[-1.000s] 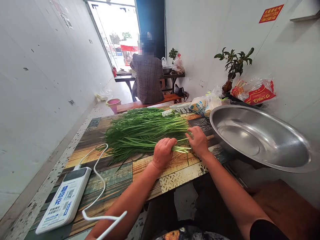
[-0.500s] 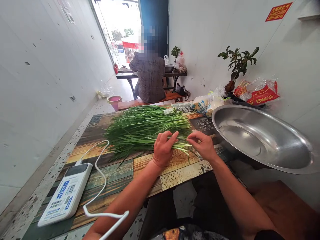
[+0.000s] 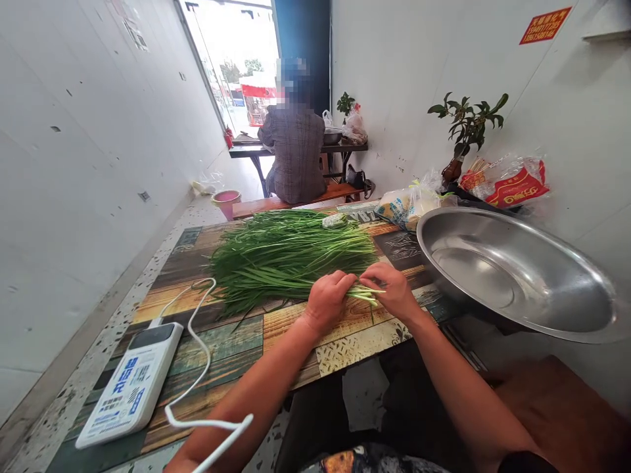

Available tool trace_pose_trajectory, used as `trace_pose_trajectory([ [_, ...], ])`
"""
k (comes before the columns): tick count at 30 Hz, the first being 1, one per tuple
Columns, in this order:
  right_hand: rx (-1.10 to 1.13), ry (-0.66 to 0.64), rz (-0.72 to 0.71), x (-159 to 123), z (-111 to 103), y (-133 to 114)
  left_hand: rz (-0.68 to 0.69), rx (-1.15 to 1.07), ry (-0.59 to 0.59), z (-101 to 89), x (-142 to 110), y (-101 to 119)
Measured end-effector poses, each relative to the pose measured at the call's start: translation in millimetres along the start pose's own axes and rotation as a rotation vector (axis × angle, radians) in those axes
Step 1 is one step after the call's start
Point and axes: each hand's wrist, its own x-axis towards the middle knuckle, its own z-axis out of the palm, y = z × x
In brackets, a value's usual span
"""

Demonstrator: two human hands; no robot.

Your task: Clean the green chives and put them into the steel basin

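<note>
A big pile of long green chives [image 3: 286, 253] lies across the patterned table [image 3: 340, 338], leaf tips to the left, pale stem ends to the right. My left hand [image 3: 326, 301] is closed round a small bunch of chive stems at the pile's near right edge. My right hand [image 3: 393, 289] pinches the pale ends of that same bunch, just right of the left hand. Both hands rest low over the table.
A wide steel basin [image 3: 517, 272] sits at the right. Behind it are plastic food bags [image 3: 409, 203], a red packet [image 3: 513, 187] and a potted plant [image 3: 466, 128]. A white power bank [image 3: 131, 384] with a cable lies at the near left. A person [image 3: 294, 154] sits at a far table.
My left hand's fingers, stretched over the stems half a second ago, have curled shut on the bunch. My right hand has drawn closer to the left, pinching the stem ends.
</note>
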Motion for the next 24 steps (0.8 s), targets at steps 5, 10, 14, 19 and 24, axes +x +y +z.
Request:
trace_pose_trajectory([
  [5,0.018,0.002,0.026,-1.0,-0.8,4.0,-0.042,-0.075,-0.028,3.1,-1.0,-0.9],
  [10,0.008,-0.042,0.016,-1.8,-5.6,2.9,-0.050,-0.112,-0.011,3.3,-2.1,-1.6],
  [14,-0.003,-0.035,-0.011,-2.4,-2.3,-1.0,-0.049,-0.139,-0.016,4.6,-2.5,-2.1],
  [19,0.033,0.087,0.047,-4.3,13.9,-2.0,-0.062,-0.203,0.016,6.3,-3.3,-2.2],
  [24,0.370,0.265,0.371,-0.2,20.3,13.1,-0.099,-0.180,0.061,4.9,-4.2,-1.5],
])
